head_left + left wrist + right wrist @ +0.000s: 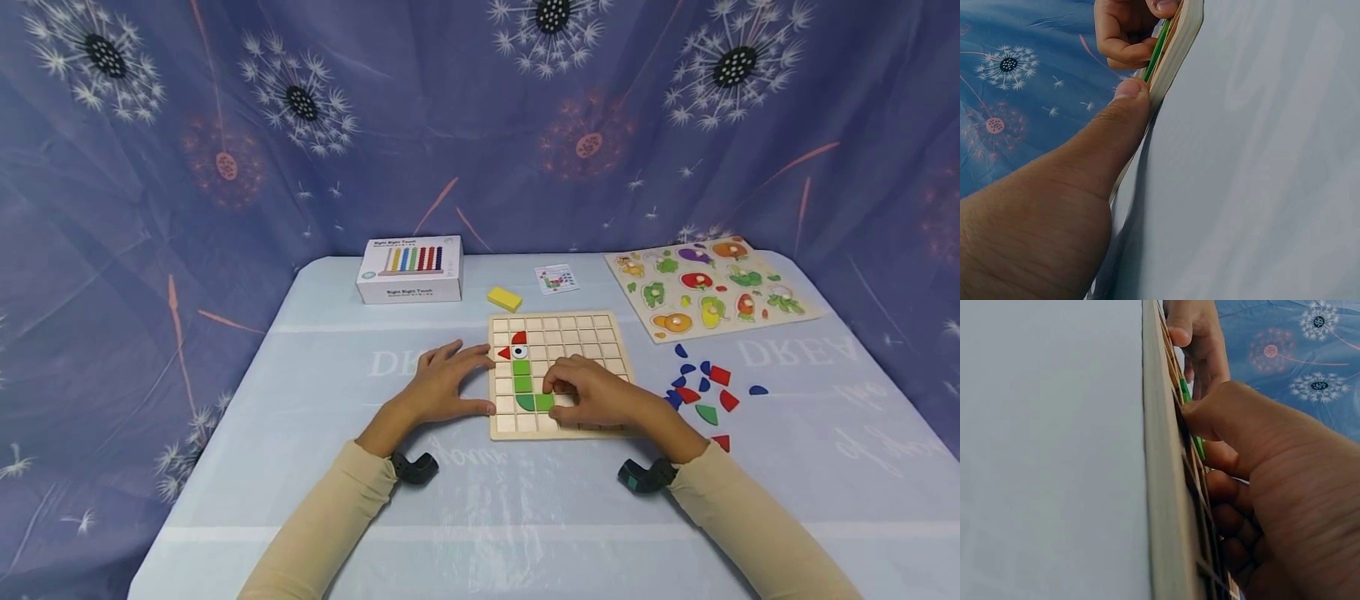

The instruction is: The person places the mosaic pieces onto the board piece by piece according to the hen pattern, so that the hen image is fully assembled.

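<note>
A wooden grid board [558, 325] lies on the table. On its left part tiles form a figure: a red quarter circle [519, 337], a red triangle [504, 353], an eye tile [520, 352], two green squares [522, 375], a green quarter circle [525, 402] and another green square [543, 402]. My left hand [442, 385] touches the board's left edge with spread fingers and thumb. My right hand [596, 393] is over the board, its thumb and curled index finger at the edges of the last green square, pinching it. The right palm covers some cells.
Loose blue, red and green pieces [707, 414] lie right of the board. Behind are a yellow block [505, 299], a picture card [557, 279], a white box [410, 271] and a vegetable puzzle board [712, 287]. A patterned cloth [480, 125] hangs around the table.
</note>
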A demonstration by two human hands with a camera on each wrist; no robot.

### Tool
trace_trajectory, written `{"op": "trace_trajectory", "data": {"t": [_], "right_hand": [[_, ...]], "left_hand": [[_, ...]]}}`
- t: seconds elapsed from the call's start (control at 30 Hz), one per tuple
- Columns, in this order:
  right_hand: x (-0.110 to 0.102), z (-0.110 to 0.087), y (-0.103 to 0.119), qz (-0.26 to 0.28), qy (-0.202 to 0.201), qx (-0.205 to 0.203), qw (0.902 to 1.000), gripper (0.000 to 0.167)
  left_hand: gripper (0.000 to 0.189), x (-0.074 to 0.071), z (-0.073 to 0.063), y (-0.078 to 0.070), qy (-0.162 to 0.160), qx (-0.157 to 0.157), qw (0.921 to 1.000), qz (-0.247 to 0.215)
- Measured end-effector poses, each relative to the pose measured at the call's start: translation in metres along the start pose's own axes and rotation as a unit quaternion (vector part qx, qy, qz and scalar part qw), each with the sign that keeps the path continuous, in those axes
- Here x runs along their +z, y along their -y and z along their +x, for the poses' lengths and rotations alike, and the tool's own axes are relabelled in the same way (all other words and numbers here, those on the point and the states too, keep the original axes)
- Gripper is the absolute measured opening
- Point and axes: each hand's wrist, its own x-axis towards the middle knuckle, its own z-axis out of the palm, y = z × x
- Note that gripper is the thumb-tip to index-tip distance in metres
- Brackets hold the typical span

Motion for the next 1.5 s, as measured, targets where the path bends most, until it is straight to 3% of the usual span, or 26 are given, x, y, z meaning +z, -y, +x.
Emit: {"op": "trace_trajectory", "data": {"t": [0.27,0.47,0.6,0.73,0.83,1.13,1.5], "right_hand": [[-0.019,-0.019,0.008,0.014,0.032,0.019,0.9992,0.028],[-0.052,-0.060,-0.009,-0.023,0.011,0.047,0.9986,0.033],[-0.076,-0.099,-0.027,-0.037,0.012,0.106,0.9936,0.031],[-0.088,-0.133,-0.043,-0.029,0.022,0.194,0.9803,0.030],[-0.091,-0.148,-0.053,-0.029,0.023,0.236,0.9710,0.032],[-0.091,-0.156,-0.063,-0.026,0.022,0.247,0.9684,0.025],[-0.087,-0.155,-0.066,-0.034,-0.008,0.238,0.9708,0.031]], "left_hand": [[0.074,0.004,-0.002,0.001,-0.006,0.004,0.9999,-0.008],[0.075,0.001,-0.001,0.002,-0.008,0.007,0.9999,-0.006],[0.074,-0.001,0.001,0.002,-0.010,0.011,0.9999,-0.005],[0.074,-0.001,0.001,0.002,-0.008,0.009,0.9999,-0.003],[0.073,-0.001,0.001,0.003,-0.008,0.009,0.9999,-0.007],[0.074,-0.001,0.003,0.001,-0.007,0.006,0.9999,-0.008],[0.074,0.000,0.002,0.001,0.002,-0.007,0.9999,-0.008]]}}
